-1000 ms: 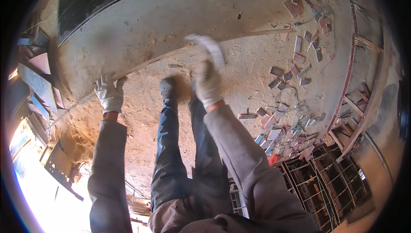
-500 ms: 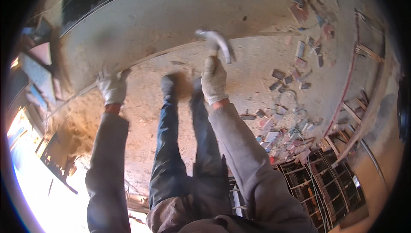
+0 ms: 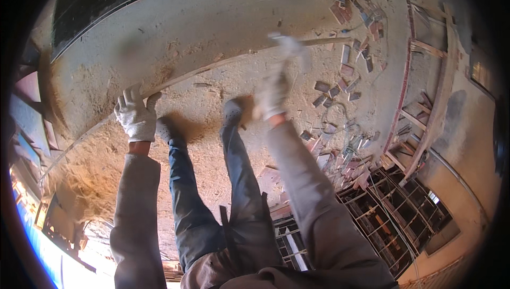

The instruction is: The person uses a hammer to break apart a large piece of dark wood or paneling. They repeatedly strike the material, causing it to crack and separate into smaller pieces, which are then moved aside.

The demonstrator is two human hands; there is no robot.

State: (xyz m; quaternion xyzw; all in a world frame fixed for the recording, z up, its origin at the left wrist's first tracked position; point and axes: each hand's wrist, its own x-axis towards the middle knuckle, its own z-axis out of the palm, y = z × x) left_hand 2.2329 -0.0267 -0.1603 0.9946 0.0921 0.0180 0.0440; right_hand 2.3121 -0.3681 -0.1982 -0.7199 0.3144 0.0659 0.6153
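Note:
My left hand (image 3: 136, 117), in a white work glove, rests with fingers spread on a thin wooden strip (image 3: 212, 66). The strip runs along the near edge of a large grey curved panel (image 3: 186, 29). My right hand (image 3: 271, 96), also gloved, is closed on a pale whitish object (image 3: 289, 50) raised above the strip. Both that hand and the object are smeared by motion, so I cannot tell what kind of object it is. Below the hands are my two dark shoes (image 3: 234, 111) on a sawdust-covered floor (image 3: 212, 151).
Small wood offcuts (image 3: 340, 87) lie scattered on the floor to the right. A wooden frame (image 3: 425, 76) stands at the far right, and metal wire racks (image 3: 382, 214) at the lower right. Thick sawdust is heaped at the left (image 3: 90, 177).
My right hand and the pale object have shifted slightly right and are now blurred by fast motion. The left hand stays on the strip.

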